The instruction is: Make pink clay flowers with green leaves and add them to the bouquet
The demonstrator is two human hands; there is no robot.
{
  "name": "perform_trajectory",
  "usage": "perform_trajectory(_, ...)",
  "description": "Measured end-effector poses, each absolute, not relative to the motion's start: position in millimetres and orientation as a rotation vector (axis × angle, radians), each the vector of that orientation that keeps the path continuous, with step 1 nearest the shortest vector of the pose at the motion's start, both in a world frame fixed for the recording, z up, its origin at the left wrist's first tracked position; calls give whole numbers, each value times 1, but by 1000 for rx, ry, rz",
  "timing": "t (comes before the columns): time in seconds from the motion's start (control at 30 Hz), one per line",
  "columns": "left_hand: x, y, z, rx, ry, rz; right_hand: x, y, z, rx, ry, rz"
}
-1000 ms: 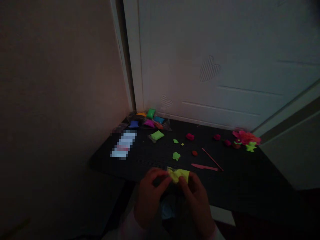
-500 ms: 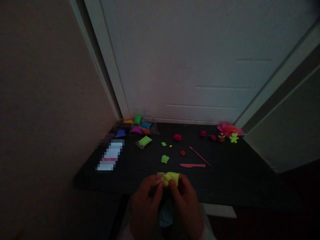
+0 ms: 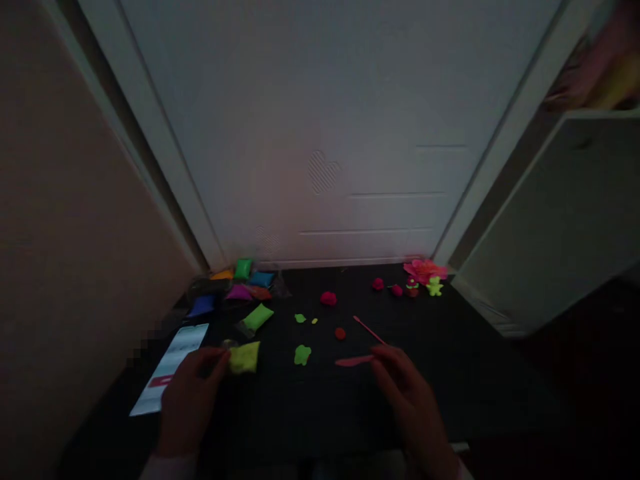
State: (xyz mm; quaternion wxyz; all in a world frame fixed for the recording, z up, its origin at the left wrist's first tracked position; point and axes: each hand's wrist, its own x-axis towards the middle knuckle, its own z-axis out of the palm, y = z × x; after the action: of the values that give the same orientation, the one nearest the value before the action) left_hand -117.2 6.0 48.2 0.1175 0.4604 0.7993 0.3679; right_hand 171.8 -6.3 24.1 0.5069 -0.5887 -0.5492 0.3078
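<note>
My left hand (image 3: 193, 393) pinches a packet of yellow modelling clay (image 3: 245, 358) by its clear end, above the left side of the dark table. Out to the right, my right hand (image 3: 410, 400) has its thumb and fingers closed around the handle end of a pink plastic knife (image 3: 354, 361), which lies on the table. Between the hands lie a flat green clay piece (image 3: 302, 355), a red clay disc (image 3: 340, 333) and a thin pink stick tool (image 3: 369, 329). Smaller green (image 3: 300, 318) and yellow clay bits (image 3: 315, 321) rest farther back.
At the left are a lit phone (image 3: 173, 367), a green clay packet (image 3: 258, 317) and several coloured packets (image 3: 243, 269) in clear wrap. A pink clay lump (image 3: 329, 299) sits mid-back. Small figures (image 3: 435, 287) and a pink flower (image 3: 425, 270) stand at the back right, before a white door (image 3: 320, 100).
My hands have moved apart from their shared hold on the yellow packet. The left carried it leftward over the table; the right let go of it and reached the knife's handle.
</note>
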Motion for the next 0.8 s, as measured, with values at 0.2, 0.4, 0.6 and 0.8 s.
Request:
perform_trajectory(0.2, -144, 29, 29, 1334, 2440, 785, 288, 76, 64, -1745, -1231, 398)
perform_trajectory(0.4, -142, 25, 24, 1323, 2496, 741, 348, 175, 80, -2180, -1398, 396)
perform_trajectory(0.6, -139, 23, 23, 1365, 2473, 847, 361, 214, 77, -2475, -1575, 512)
perform_trajectory(0.8, -144, 23, 20, 1374, 2461, 877, 363, 224, 74, -2604, -1709, 488)
